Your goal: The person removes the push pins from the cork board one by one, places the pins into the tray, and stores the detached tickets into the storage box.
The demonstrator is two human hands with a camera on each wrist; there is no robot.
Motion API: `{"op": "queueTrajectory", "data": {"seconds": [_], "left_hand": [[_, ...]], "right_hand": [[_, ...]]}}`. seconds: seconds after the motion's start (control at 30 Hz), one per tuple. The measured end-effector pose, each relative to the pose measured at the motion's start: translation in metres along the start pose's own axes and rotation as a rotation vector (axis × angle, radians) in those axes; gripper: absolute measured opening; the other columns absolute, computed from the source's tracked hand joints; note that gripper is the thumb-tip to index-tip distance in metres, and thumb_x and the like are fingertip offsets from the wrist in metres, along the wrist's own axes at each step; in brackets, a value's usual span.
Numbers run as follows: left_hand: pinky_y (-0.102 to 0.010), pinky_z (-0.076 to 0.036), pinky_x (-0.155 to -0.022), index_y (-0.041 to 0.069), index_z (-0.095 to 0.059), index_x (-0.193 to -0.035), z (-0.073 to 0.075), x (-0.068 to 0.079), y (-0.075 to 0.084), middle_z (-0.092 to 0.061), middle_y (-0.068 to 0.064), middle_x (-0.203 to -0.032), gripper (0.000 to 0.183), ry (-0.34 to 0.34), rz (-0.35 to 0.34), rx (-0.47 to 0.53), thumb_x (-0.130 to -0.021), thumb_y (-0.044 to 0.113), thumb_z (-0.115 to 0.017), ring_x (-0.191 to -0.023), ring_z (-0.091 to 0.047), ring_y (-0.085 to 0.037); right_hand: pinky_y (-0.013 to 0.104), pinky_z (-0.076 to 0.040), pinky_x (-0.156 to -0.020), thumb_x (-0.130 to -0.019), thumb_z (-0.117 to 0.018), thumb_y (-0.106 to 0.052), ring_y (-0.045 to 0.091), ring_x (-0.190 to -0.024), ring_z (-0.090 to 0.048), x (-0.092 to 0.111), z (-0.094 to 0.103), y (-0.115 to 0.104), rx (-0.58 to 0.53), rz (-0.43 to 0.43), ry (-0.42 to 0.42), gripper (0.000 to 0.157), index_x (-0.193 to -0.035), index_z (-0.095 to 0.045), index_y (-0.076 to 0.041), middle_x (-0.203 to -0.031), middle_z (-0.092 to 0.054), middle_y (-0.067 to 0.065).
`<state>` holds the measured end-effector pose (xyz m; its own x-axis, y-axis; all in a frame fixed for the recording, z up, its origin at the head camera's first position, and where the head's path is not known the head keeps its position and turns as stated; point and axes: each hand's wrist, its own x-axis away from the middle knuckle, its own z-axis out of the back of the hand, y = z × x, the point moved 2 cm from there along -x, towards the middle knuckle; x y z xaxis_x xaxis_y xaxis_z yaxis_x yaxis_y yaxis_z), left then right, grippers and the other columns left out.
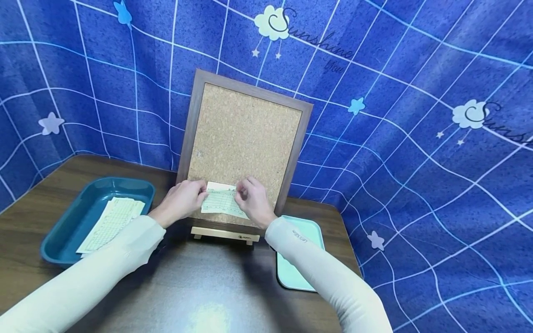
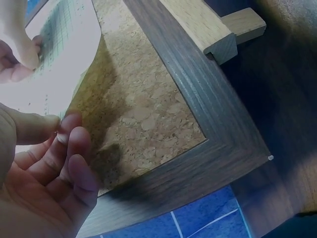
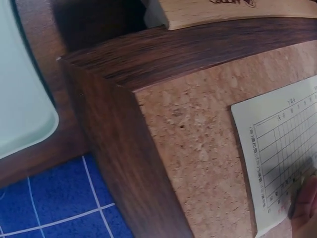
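Observation:
A printed, ruled paper slip [image 1: 220, 202] lies in front of the lower part of a framed cork board [image 1: 250, 134]. My left hand [image 1: 186, 198] pinches the slip's left edge between thumb and fingertips; in the left wrist view that edge [image 2: 81, 64] bows away from the cork. At the upper right of the slip, my right hand [image 1: 253, 200] has thumb and fingers curled together on the paper. In the right wrist view only a bit of that hand [image 3: 306, 206] shows, over the slip [image 3: 270, 163] near the cork.
The board leans upright on a small wooden stand [image 1: 225, 234]. To the left, a dark teal tray [image 1: 62, 231] holds a pile of similar slips [image 1: 114, 222]. A pale mint tray [image 1: 291, 270] lies to the right, partly under my right sleeve. A blue patterned cloth [image 1: 395, 162] hangs behind.

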<state>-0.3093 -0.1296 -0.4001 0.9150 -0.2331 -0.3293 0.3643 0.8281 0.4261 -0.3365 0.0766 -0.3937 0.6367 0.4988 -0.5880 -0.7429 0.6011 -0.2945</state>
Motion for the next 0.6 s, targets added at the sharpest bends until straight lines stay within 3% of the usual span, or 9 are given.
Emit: {"op": "queueTrajectory", "data": {"seconds": [0.6], "left_hand": [[-0.038, -0.039, -0.051, 0.015, -0.05, -0.07, 0.0062, 0.0031, -0.0061, -0.049, 0.001, -0.06, 0.022, 0.018, -0.001, -0.009, -0.091, 0.016, -0.059, -0.056, -0.048, -0.019]], "right_hand": [[0.011, -0.043, -0.067, -0.08, -0.064, 0.001, 0.004, -0.074, -0.054, 0.0079, 0.0061, 0.0011, 0.009, 0.051, 0.014, 0.012, -0.086, -0.06, -0.009, -0.085, -0.052, -0.004]]}}
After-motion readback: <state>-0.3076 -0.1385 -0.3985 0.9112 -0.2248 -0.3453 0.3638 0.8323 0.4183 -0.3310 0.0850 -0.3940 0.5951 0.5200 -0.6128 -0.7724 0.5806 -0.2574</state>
